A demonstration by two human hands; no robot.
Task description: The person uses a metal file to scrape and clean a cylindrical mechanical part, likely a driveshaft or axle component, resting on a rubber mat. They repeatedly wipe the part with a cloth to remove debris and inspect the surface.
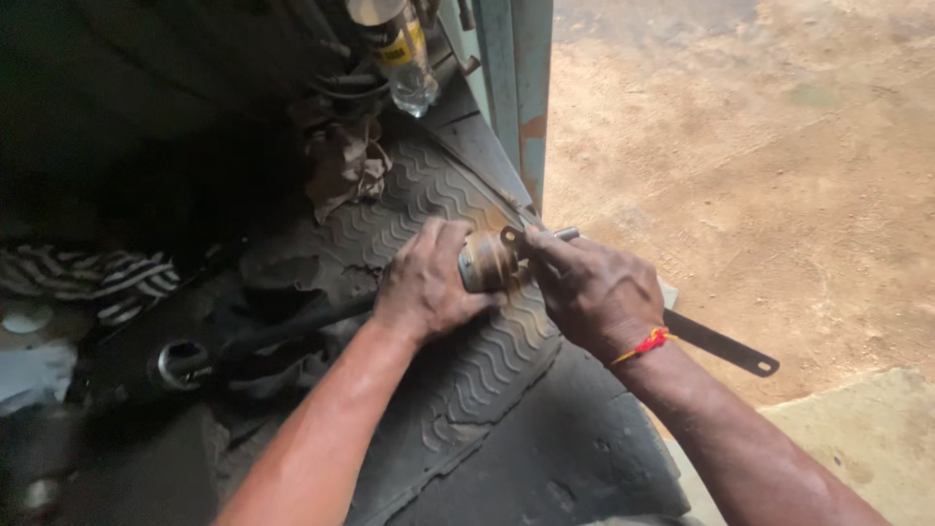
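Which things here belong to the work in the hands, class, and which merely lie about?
In hand:
- left hand gripping the rusty cylindrical metal part
- right hand at that part's end
- flat dark metal bar beneath the right wrist

Lying about:
- clear plastic bottle with yellow label
- crumpled brown rag
- striped cloth
- ribbed rubber floor mat

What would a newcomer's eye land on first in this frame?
Both hands meet at the centre: the left hand wraps a rusty cylindrical metal part, and the right hand, a red thread at its wrist, works at its end. They are above a ribbed rubber mat; sunlit dirt ground fills the right.
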